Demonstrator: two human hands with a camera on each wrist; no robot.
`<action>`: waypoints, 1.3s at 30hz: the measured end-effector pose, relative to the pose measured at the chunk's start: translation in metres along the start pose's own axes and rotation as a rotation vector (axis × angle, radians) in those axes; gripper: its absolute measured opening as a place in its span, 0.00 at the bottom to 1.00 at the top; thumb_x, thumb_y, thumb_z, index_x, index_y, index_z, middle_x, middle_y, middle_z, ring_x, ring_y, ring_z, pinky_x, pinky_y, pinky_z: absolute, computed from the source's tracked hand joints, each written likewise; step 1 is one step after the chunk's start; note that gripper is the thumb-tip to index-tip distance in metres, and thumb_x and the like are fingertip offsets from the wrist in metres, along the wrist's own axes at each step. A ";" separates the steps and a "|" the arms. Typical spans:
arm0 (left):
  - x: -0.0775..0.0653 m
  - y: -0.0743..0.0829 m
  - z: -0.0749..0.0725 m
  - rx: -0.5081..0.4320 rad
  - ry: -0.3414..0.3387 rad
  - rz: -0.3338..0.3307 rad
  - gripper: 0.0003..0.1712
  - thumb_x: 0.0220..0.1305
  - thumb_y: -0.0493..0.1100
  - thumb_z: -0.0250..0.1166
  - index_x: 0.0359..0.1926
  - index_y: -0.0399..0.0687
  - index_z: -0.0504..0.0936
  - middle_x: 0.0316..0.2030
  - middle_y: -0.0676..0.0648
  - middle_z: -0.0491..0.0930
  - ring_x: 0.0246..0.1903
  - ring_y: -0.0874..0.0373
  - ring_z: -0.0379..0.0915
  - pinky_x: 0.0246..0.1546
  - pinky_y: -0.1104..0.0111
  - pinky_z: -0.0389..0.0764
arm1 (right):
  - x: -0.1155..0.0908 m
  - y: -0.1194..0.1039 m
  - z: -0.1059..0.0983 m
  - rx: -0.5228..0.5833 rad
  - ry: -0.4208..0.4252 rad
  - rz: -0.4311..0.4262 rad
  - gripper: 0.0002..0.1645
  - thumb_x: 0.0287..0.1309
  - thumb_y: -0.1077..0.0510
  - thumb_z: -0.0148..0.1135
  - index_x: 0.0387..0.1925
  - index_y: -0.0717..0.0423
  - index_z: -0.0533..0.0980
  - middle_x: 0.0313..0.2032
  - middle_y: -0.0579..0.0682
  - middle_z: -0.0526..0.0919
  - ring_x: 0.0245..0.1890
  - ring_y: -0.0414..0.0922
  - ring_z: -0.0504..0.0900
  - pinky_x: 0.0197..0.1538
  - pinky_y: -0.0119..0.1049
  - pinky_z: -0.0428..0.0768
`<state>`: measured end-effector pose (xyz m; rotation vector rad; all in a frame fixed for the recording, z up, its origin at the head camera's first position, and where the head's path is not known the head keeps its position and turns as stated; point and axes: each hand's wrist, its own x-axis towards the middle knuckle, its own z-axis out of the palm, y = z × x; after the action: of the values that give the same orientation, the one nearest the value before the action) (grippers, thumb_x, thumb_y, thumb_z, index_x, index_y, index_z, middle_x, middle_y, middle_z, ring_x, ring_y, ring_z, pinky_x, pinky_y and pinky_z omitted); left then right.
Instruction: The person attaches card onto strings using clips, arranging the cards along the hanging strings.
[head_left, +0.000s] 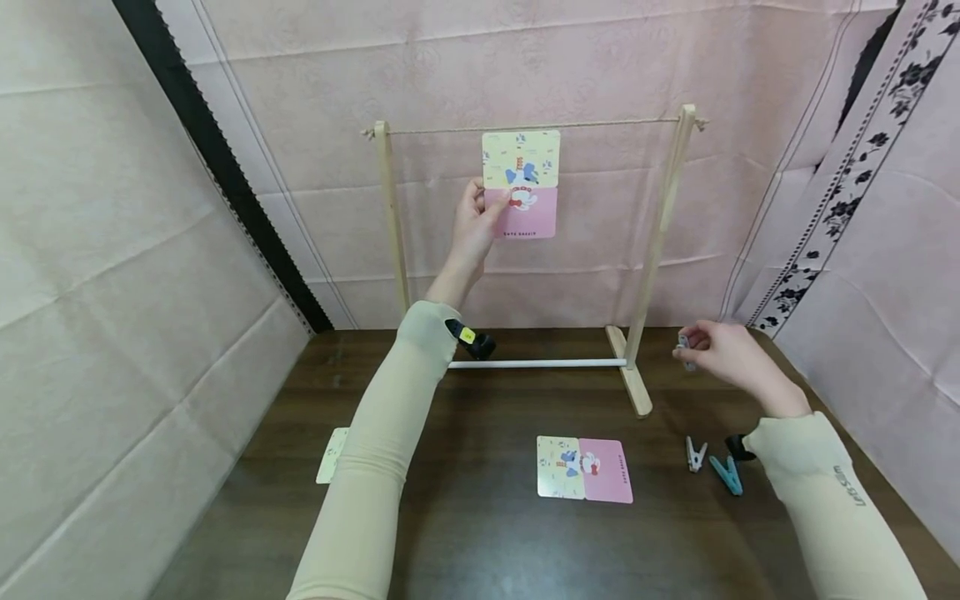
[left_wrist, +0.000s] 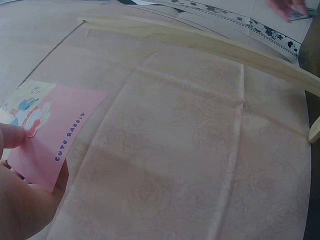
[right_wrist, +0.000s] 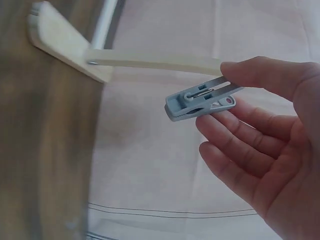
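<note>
Fingers, left hand [head_left: 472,223]: pinched on the left edge of a yellow-and-pink "Cute Rabbit" card [head_left: 527,177], thumb in front.
Fingers, right hand [head_left: 726,352]: thumb above and fingertips beneath a grey-blue spring clothespin [right_wrist: 200,99], gap narrow, the lower fingers loosely bent.
Card to cord: card upright, long axis vertical, top edge just beneath the cord [head_left: 600,123] from where I stand; I can't tell if they touch.
Clothespin to card: well to the card's right and lower, outside the right post [head_left: 661,225]; the left hand is nearer the cord.
Tabletop [head_left: 480,533]: a second rabbit card [head_left: 585,470] lies flat, long axis sideways; a pale clothespin [head_left: 692,457] and a blue clothespin [head_left: 727,477] lie beside the right sleeve [head_left: 825,492].
</note>
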<state>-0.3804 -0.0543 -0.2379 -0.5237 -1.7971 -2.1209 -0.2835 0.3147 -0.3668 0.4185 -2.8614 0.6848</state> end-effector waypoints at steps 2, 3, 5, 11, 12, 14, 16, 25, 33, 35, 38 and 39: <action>0.000 0.000 0.001 0.001 -0.002 0.000 0.10 0.73 0.40 0.61 0.51 0.46 0.71 0.47 0.43 0.83 0.44 0.57 0.79 0.45 0.69 0.78 | 0.004 -0.004 -0.008 -0.007 0.005 -0.009 0.23 0.64 0.51 0.67 0.49 0.68 0.78 0.38 0.57 0.85 0.39 0.55 0.83 0.43 0.50 0.78; -0.001 0.000 0.001 0.003 -0.002 0.000 0.11 0.73 0.40 0.61 0.51 0.46 0.71 0.47 0.43 0.83 0.44 0.57 0.79 0.45 0.69 0.78 | 0.007 -0.006 -0.012 -0.013 0.007 -0.015 0.23 0.64 0.51 0.66 0.49 0.68 0.78 0.38 0.57 0.85 0.40 0.55 0.83 0.44 0.50 0.77; -0.001 0.000 0.002 -0.003 -0.003 0.000 0.11 0.73 0.40 0.61 0.52 0.45 0.71 0.47 0.42 0.83 0.43 0.56 0.79 0.44 0.69 0.78 | 0.011 -0.010 -0.020 -0.020 0.009 -0.020 0.23 0.64 0.51 0.66 0.49 0.68 0.78 0.38 0.58 0.85 0.40 0.56 0.83 0.44 0.51 0.77; -0.002 -0.001 0.003 -0.005 -0.009 -0.009 0.10 0.73 0.39 0.61 0.51 0.45 0.71 0.48 0.41 0.83 0.43 0.56 0.79 0.44 0.68 0.78 | 0.024 -0.023 -0.041 -0.033 0.048 -0.054 0.21 0.63 0.54 0.65 0.49 0.68 0.78 0.39 0.60 0.85 0.41 0.57 0.83 0.45 0.52 0.77; -0.002 -0.001 0.003 -0.002 -0.009 -0.010 0.10 0.74 0.39 0.60 0.51 0.45 0.71 0.48 0.42 0.83 0.44 0.56 0.79 0.44 0.68 0.78 | 0.026 -0.025 -0.045 -0.034 0.051 -0.057 0.21 0.63 0.54 0.64 0.49 0.68 0.78 0.39 0.61 0.85 0.41 0.57 0.83 0.45 0.52 0.77; -0.002 -0.001 0.003 0.002 -0.010 -0.006 0.10 0.74 0.39 0.60 0.52 0.45 0.71 0.48 0.42 0.83 0.44 0.56 0.79 0.44 0.69 0.78 | 0.030 -0.031 -0.052 -0.043 0.067 -0.062 0.21 0.63 0.54 0.63 0.50 0.67 0.78 0.40 0.61 0.85 0.41 0.57 0.83 0.45 0.51 0.77; -0.001 -0.001 0.002 0.005 -0.011 -0.002 0.10 0.74 0.39 0.60 0.52 0.45 0.71 0.48 0.42 0.83 0.43 0.57 0.79 0.44 0.69 0.78 | 0.034 -0.037 -0.059 -0.037 0.079 -0.053 0.22 0.63 0.54 0.62 0.51 0.67 0.78 0.41 0.62 0.85 0.42 0.57 0.83 0.46 0.51 0.77; 0.000 -0.001 0.002 0.016 -0.016 0.004 0.11 0.74 0.40 0.60 0.53 0.45 0.71 0.49 0.42 0.83 0.44 0.56 0.79 0.45 0.68 0.78 | 0.045 -0.063 -0.085 0.069 0.188 -0.030 0.24 0.66 0.48 0.63 0.54 0.62 0.77 0.46 0.62 0.84 0.46 0.58 0.83 0.49 0.50 0.74; -0.002 -0.001 0.000 0.028 -0.030 0.006 0.13 0.74 0.41 0.61 0.54 0.45 0.71 0.47 0.43 0.82 0.45 0.54 0.79 0.43 0.68 0.78 | 0.059 -0.086 -0.108 0.179 0.265 -0.018 0.32 0.62 0.38 0.67 0.56 0.58 0.78 0.48 0.55 0.85 0.37 0.28 0.77 0.44 0.31 0.71; -0.002 -0.001 0.000 0.023 -0.028 0.008 0.14 0.74 0.42 0.61 0.55 0.45 0.71 0.47 0.43 0.82 0.45 0.54 0.80 0.43 0.68 0.79 | 0.061 -0.092 -0.114 0.230 0.285 -0.019 0.32 0.61 0.38 0.68 0.56 0.57 0.78 0.46 0.48 0.85 0.37 0.27 0.77 0.44 0.28 0.71; -0.002 -0.001 0.003 0.008 -0.030 0.006 0.14 0.73 0.42 0.62 0.55 0.45 0.71 0.46 0.43 0.82 0.44 0.54 0.80 0.43 0.68 0.80 | 0.063 -0.099 -0.123 0.305 0.308 -0.028 0.29 0.60 0.39 0.70 0.54 0.53 0.79 0.40 0.36 0.84 0.38 0.28 0.79 0.44 0.24 0.71; -0.001 -0.001 0.004 0.004 -0.034 0.004 0.14 0.73 0.42 0.62 0.55 0.45 0.71 0.46 0.43 0.82 0.44 0.54 0.80 0.43 0.68 0.80 | 0.063 -0.101 -0.125 0.331 0.318 -0.035 0.27 0.60 0.41 0.71 0.53 0.52 0.80 0.39 0.33 0.83 0.38 0.28 0.80 0.44 0.23 0.71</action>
<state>-0.3791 -0.0504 -0.2384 -0.5653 -1.8169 -2.1180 -0.2998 0.2718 -0.2003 0.3629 -2.4426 1.1140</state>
